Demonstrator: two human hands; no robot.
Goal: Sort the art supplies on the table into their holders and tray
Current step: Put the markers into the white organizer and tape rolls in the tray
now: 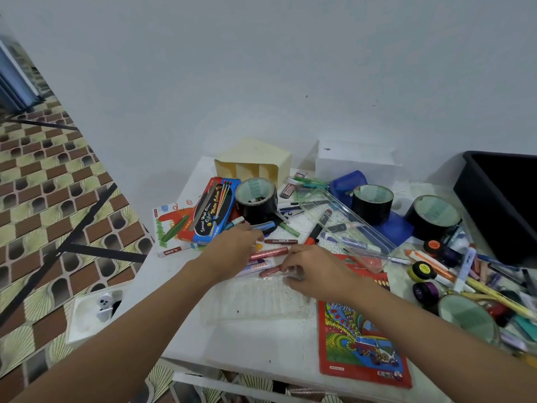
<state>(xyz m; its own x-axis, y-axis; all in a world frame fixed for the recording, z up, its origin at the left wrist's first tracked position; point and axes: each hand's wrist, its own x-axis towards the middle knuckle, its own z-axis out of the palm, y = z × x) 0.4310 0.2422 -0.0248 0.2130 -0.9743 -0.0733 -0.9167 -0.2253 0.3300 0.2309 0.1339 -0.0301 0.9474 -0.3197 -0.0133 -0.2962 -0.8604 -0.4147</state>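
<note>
Head view: markers (347, 241) are held in clear rect. box (360, 225) at 2 o'clock. At 12 o'clock edge of ribbed clear tray (255, 301), red crayon (268, 271) is pinched by right hand (313, 269). Grip of left hand (232, 247) cannot be told.

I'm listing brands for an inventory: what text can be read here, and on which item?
"Special High Class ... Water Colour": blue box.
"DIY": white marker.
"Pen", rest hidden: red booklet.
Print on the tape rolls and everything else: too blurred to read.
</note>
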